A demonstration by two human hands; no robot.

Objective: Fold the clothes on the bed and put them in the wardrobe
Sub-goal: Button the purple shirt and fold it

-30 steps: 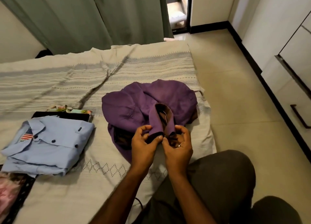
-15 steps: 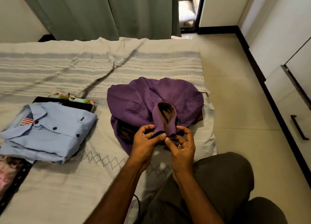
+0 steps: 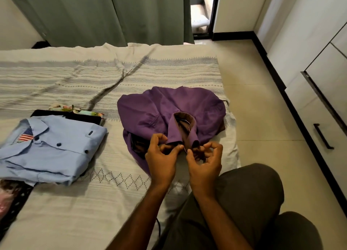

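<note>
A crumpled purple shirt (image 3: pixel 169 109) lies on the bed (image 3: pixel 93 202) at the centre of the frame, its brown-lined collar (image 3: pixel 183 131) pointing toward the person. The left hand (image 3: pixel 161 156) pinches the collar's near left end, and the right hand (image 3: pixel 205 160) pinches its near right end, both just below the shirt. A folded light blue shirt (image 3: pixel 50 150) rests at left.

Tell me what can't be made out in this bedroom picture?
All in the head view:
- Purple shirt: its near collar ends, covered by the left hand and right hand.
- Clothes under the blue shirt: mostly covered by it.
- Pink item: cut off by the left edge.
- Wardrobe: cut off by the right edge.
</note>
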